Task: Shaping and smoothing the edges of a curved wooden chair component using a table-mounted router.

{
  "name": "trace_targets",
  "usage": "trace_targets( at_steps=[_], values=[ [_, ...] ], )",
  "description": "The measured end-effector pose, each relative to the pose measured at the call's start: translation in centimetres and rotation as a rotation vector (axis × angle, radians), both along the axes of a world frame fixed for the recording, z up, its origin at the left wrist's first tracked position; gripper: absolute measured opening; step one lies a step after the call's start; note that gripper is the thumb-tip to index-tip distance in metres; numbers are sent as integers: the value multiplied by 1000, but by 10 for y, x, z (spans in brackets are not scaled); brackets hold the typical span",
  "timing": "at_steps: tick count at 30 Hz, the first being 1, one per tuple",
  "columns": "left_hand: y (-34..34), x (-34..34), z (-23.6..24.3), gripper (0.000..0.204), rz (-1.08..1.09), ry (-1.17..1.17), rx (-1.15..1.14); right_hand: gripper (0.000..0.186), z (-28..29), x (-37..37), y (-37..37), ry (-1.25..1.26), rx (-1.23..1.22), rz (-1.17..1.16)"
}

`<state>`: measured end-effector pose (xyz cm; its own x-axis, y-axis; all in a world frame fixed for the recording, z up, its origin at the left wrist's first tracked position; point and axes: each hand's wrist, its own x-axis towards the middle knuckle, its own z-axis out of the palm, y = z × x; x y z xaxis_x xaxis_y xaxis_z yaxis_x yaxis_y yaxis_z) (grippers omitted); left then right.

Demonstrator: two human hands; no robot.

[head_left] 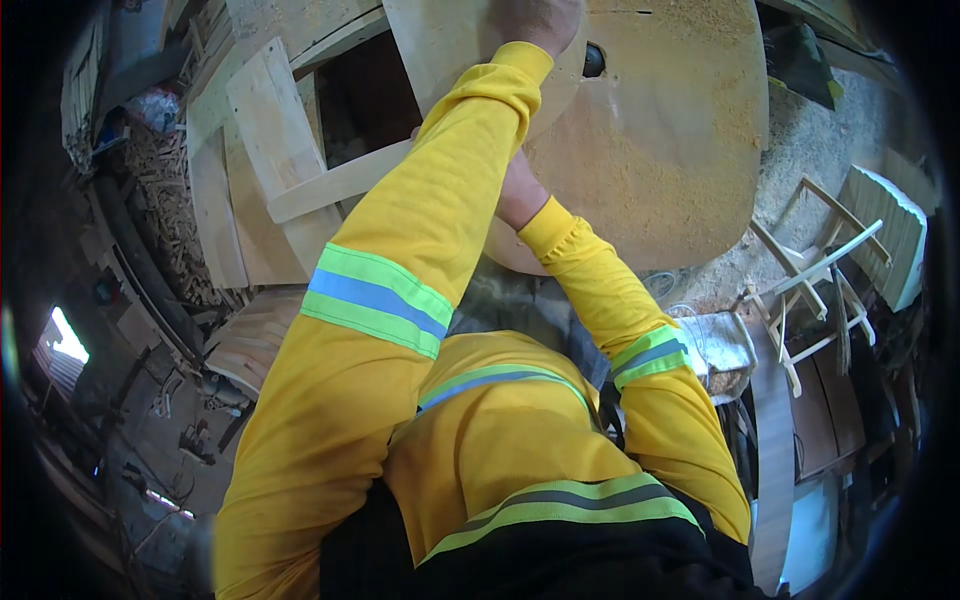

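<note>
L hand nr ply board, R hand behind L sleeve, can't tell fingers' grip

Scrap-wood pile at left, spindly wooden frame near pale block at right.

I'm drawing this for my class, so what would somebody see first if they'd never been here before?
Probably the bright yellow sleeves with green and grey-blue stripes, reaching up the middle, the left one partly covering the right hand. Next comes the big wooden board at the top, with rounded corners and sawdust scattered over it. On the right side, a pale frame of thin sticks stands out too.
</note>
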<state>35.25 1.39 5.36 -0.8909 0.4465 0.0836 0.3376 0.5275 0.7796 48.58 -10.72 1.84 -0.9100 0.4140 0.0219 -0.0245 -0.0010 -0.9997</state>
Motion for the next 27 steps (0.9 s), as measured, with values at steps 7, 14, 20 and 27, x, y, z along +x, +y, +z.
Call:
trace_targets(
  at_steps=[7, 14, 20, 27],
  values=[
    [3, -2, -5, 47, -8, -27, 25, 49, -4, 1, 0, 30, 37, 0],
    [3, -1, -10, 45, 27, 87, 91, 47, -6, 1, -1, 37, 86, -3],
    [2, -4, -5, 43, -36, -79, 10, 47, -3, 1, 0, 36, 104, -18],
    [5, -3, -9, 41, 4, 13, 63, 48, -5, 0, 1, 45, 159, -31]
  ],
)
